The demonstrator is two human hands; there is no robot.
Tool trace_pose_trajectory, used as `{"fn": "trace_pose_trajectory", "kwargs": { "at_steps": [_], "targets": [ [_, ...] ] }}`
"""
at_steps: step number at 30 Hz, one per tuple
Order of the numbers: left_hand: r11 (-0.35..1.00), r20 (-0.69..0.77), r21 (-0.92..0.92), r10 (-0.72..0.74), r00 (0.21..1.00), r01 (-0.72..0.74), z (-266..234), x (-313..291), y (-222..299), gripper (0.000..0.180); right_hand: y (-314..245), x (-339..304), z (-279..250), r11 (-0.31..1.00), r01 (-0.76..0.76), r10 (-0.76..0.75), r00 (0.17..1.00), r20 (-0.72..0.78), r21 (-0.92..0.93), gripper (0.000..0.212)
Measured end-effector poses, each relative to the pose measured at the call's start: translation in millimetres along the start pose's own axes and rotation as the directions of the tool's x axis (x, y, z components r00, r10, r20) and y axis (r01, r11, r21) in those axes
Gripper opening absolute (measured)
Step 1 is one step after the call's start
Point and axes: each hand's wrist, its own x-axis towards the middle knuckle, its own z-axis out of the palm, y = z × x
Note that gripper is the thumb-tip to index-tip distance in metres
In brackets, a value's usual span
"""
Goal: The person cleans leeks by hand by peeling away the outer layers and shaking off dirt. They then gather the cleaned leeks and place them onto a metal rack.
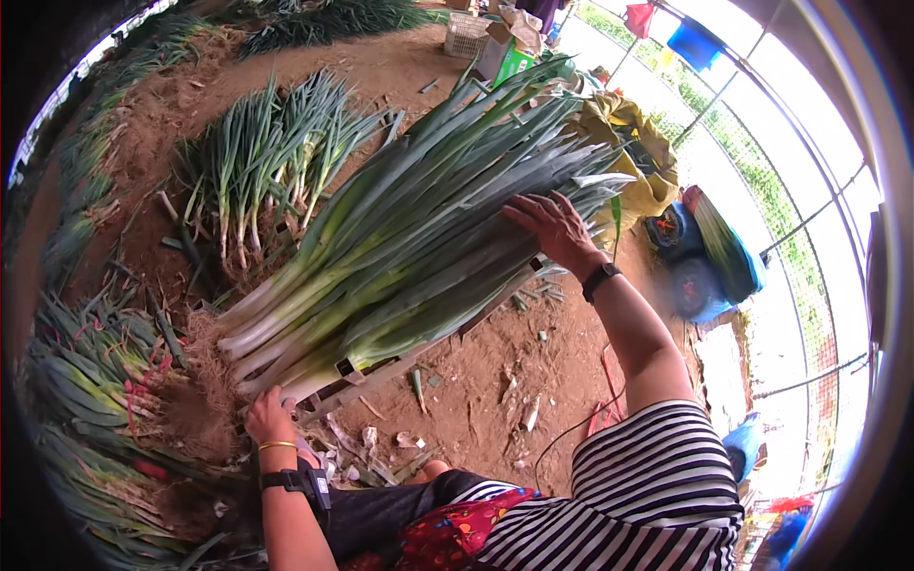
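A large pile of leeks point(381, 247) lies slantwise across a low wooden rack point(367, 383), with white stems at the lower left and green leaves at the upper right. Brown tangled roots point(205, 385) hang past the rack's left end. My left hand point(271, 416) is closed at the root end of the nearest leek, its fingers curled against the white stem and partly hidden. Palm down on the leaves at the far end, my right hand point(552, 226) is open with its fingers stretched out.
Loose leeks point(271, 162) stand on the soil beyond the rack. Bundles with red ties point(124, 390) are heaped at the left. A yellow sack point(647, 162), blue containers point(700, 271), a cardboard box point(495, 52) and a white crate point(466, 35) stand farther off. Trimmings litter the dirt floor.
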Motion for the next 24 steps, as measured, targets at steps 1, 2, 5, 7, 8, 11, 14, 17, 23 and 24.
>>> {"fn": "trace_pose_trajectory", "kwargs": {
  "at_steps": [1,2,5,7,8,11,14,17,23,24],
  "targets": [
    [1.000,0.002,0.008,-0.005,1.000,0.005,-1,0,1,0.032,4,-2,6,0.999,0.044,-0.044,0.999,-0.001,-0.030,0.052],
    [1.000,-0.001,0.006,0.001,1.000,-0.001,-1,0,5,0.032,7,-4,10,0.994,0.087,-0.087,0.996,0.000,-0.060,0.051],
    [0.999,0.056,0.041,-0.016,0.998,0.014,-6,0,8,0.031,6,-6,25,0.996,0.072,-0.070,0.997,0.031,-0.058,0.053],
    [0.999,0.035,0.049,-0.018,0.999,0.016,-4,0,4,0.031,4,-3,36,0.998,0.063,-0.063,0.998,0.011,0.030,0.053],
    [0.999,0.030,0.050,-0.017,0.999,0.016,-3,0,3,0.031,3,-6,40,0.997,0.056,-0.055,0.998,-0.015,0.059,0.052],
    [0.997,0.010,0.077,-0.031,0.999,0.030,-1,0,4,0.031,-6,-18,55,0.997,-0.011,0.012,1.000,-0.017,0.082,0.053],
    [0.995,-0.019,0.095,-0.019,1.000,0.021,3,0,0,0.033,-18,-34,68,0.983,-0.125,0.133,0.990,-0.050,0.138,0.053],
    [0.996,0.005,0.085,-0.036,0.999,0.035,3,-2,2,0.034,-22,-42,69,0.971,-0.169,0.176,0.984,-0.030,0.169,0.053],
    [0.997,-0.013,0.065,0.054,0.998,-0.053,21,-3,-16,0.031,-21,-46,52,0.978,-0.160,0.155,0.987,0.047,0.131,0.054],
    [0.993,-0.074,0.065,0.104,0.992,-0.099,25,-4,-18,0.027,-19,-50,49,0.983,-0.148,0.142,0.988,0.059,0.108,0.054]
  ]
}}
